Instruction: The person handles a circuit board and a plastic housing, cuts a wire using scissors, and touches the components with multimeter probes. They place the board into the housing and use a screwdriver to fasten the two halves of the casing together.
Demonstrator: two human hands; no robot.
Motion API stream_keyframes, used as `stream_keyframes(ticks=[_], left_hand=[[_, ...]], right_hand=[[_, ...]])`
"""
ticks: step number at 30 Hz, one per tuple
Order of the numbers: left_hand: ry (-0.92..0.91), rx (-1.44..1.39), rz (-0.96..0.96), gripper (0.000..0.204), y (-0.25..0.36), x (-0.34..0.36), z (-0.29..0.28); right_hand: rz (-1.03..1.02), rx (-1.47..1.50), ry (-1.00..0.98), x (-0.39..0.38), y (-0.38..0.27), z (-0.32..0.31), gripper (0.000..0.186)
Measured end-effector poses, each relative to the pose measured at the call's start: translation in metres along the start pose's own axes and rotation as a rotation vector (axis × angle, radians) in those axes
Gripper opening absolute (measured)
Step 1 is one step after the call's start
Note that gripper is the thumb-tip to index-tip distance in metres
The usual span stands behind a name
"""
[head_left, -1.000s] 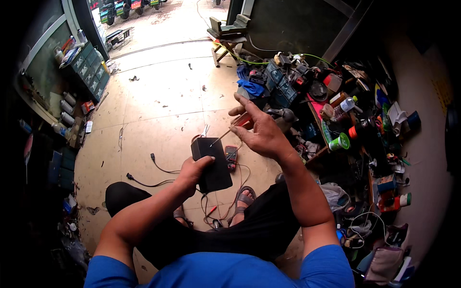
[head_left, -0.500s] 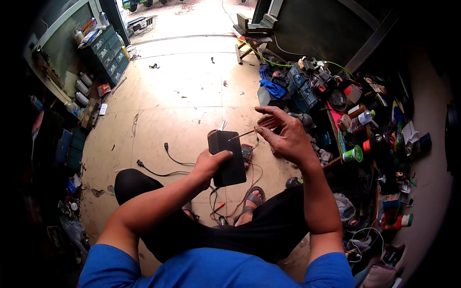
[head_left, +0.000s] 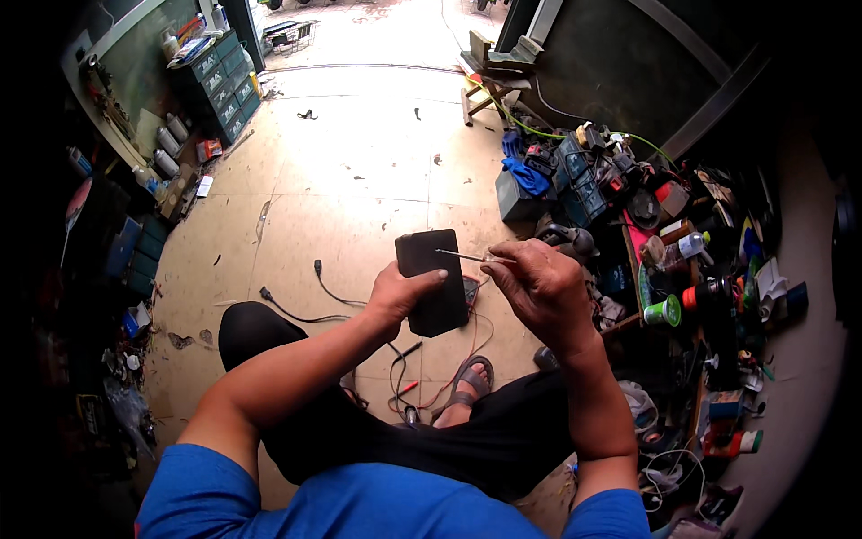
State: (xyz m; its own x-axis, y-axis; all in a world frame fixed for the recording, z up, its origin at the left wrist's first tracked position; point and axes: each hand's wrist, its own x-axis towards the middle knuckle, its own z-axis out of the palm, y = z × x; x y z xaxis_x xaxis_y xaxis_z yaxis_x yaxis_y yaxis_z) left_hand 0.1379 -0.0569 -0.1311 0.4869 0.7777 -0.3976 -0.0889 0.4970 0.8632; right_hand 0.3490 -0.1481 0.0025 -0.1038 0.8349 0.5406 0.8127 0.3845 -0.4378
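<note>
While the flat black rectangular plastic box (head_left: 432, 281) sits above the lap, centre frame, left hand (head_left: 400, 295) clamps its lower edge w/ thumb on top, prob to steady it. Right hand (head_left: 537, 286) is closed, pinching a thin metal-shaft screwdriver (head_left: 462, 257), tip on the box's upper right. Both forearms bent inward, elbows out. Red/black wire leads (head_left: 422, 368) lie on the floor below; cluttered tool pile (head_left: 628, 207) to the right.

A green-labelled can (head_left: 664, 311) stands at right; white bottles (head_left: 167, 148) line the left cabinet.
</note>
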Motion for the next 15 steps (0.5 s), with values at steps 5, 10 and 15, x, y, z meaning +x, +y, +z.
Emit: stream_keyframes(ticks=[5, 10, 15], left_hand=[[0.067, 0.047, 0.019, 0.053, 0.009, 0.004, -0.002], [-0.165, -0.148, -0.065, 0.049, 0.011, 0.001, -0.004], [-0.231, -0.035, -0.030, 0.049, -0.007, -0.011, 0.007]], right_hand=[[-0.056, -0.010, -0.028, 0.003, -0.003, -0.006, 0.019], [-0.115, 0.019, -0.082, 0.007, -0.011, -0.016, 0.020], [0.036, 0.097, -0.137, 0.009, -0.016, -0.007, 0.045]])
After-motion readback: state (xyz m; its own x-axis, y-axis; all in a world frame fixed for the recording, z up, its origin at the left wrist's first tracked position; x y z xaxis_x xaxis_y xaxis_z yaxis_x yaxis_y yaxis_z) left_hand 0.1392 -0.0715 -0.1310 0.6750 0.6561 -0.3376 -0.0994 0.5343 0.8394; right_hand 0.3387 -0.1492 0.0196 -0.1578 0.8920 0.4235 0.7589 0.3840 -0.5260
